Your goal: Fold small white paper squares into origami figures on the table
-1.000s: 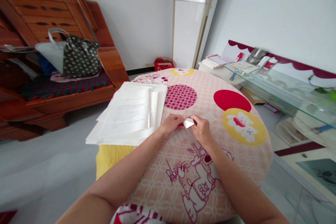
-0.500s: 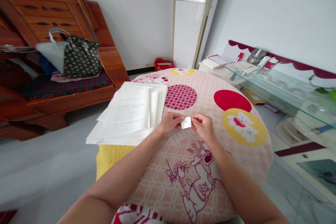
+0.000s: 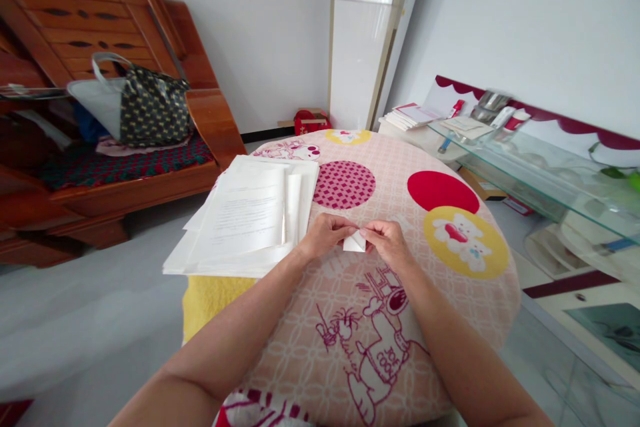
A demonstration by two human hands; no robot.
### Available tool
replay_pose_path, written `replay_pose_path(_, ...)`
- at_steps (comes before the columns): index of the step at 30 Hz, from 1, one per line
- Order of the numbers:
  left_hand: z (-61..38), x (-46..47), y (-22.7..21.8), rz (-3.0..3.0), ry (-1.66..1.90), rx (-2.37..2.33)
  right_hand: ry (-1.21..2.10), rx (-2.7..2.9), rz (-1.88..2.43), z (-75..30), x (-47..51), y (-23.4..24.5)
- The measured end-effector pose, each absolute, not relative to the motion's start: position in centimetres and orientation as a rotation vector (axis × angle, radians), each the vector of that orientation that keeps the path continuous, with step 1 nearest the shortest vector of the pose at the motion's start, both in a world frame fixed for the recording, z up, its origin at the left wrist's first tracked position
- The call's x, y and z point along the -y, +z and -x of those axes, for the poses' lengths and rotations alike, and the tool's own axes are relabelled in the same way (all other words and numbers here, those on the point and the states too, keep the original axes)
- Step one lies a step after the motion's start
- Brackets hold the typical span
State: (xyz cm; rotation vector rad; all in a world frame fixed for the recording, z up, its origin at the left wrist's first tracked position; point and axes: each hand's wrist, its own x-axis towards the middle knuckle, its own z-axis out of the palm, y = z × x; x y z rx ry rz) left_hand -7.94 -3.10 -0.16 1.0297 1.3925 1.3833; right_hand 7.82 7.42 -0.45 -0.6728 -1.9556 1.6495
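Observation:
Between my two hands is a small folded piece of white paper (image 3: 355,243) with crease lines across its face. My left hand (image 3: 326,235) is closed, pinching the paper at its upper left side. My right hand (image 3: 389,239) is closed on its upper right side, fingertips close to those of the left. Both hands are just over the patterned tablecloth (image 3: 300,333). To the left of them lies a stack of printed sheets (image 3: 245,213), with a thin pen-like stick (image 3: 284,225) resting on it.
A yellow cloth (image 3: 215,300) hangs under the stack at the table's left edge. On the right stands a glass-topped cabinet (image 3: 540,167) bearing papers and cups. A wooden bench (image 3: 120,193) with a patterned handbag (image 3: 153,107) is at the left.
The paper has turned in my fingers, and its flat edge now faces me. Both hands have drawn slightly closer together along its top.

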Motion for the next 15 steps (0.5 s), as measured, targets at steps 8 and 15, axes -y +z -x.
replay_pose_path(8, 7.74, 3.08, -0.09, -0.822, 1.406, -1.316, 1.416, 1.868, 0.659, -7.84, -7.27, -0.22)
replay_pose_path(15, 7.77, 3.02, -0.30, -0.814, 1.451, -1.374, 1.408, 1.893, 0.681, -7.71, -6.77, -0.35)
